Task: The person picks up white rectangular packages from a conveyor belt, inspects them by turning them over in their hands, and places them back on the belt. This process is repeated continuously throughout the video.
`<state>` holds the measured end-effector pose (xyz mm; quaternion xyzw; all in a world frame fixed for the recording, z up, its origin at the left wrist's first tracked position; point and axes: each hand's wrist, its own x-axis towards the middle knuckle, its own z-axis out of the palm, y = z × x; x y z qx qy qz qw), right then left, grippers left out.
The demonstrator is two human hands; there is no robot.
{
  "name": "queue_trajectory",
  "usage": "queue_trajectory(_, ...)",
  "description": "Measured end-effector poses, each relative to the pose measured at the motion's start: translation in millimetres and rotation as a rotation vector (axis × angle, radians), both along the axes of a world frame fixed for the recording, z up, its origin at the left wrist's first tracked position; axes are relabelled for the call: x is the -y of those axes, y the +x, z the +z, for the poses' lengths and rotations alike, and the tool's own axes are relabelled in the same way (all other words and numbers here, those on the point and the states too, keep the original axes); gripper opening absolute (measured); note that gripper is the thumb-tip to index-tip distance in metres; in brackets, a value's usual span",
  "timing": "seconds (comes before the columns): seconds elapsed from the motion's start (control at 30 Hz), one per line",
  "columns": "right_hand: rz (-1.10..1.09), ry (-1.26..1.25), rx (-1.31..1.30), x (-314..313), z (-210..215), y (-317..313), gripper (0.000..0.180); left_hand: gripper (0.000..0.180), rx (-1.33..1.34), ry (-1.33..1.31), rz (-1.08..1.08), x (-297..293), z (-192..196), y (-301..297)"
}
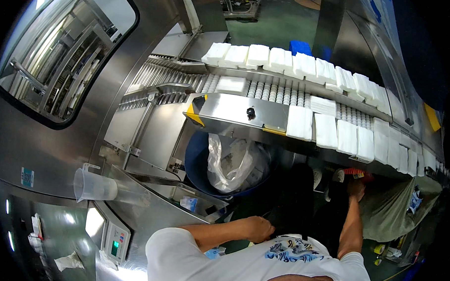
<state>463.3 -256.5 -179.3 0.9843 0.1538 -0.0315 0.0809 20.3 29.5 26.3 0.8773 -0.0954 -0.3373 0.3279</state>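
Observation:
My left hand [260, 229] rests at my lap with its fingers curled in, and nothing shows in it. My right arm hangs down at the right, and my right hand [356, 190] is by my knee, just below a red object [356, 173] on the floor side. Its fingers are too small and dark to make out. Ahead, a roller conveyor [275, 91] carries a few white folded tissue stacks [231, 85]. More tissue stacks [299, 123] line its near metal ledge, and another row [258, 55] runs along the far ledge. Neither hand touches them.
A blue bin [196, 164] with a clear plastic liner [226, 163] stands under the conveyor's near edge. At the left are a clear plastic jug [95, 185] and a scale [114, 243] on a metal bench. A green cloth [393, 209] drapes something at the right.

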Motion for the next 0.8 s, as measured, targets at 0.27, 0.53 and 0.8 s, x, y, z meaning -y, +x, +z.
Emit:
queue_trajectory(0.27, -0.104, 0.074, -0.08, -28.5, 39.1, -25.2, 0.04, 0.039, 0.03, -0.001, 0.029, 4.3, -14.5, -5.2)
queue_trajectory(0.53, -0.019, 0.113, 0.009, -17.4, 26.5, -24.5, 0.047, 0.039, 0.014, 0.021, 0.035, 3.8, -8.6, -5.6)
queue_trajectory(0.8, -0.018, 0.11, 0.053, -19.1, 15.4, -23.2, 0.056, 0.043, -0.015, -0.018, 0.029, 3.0, -5.1, -5.1)
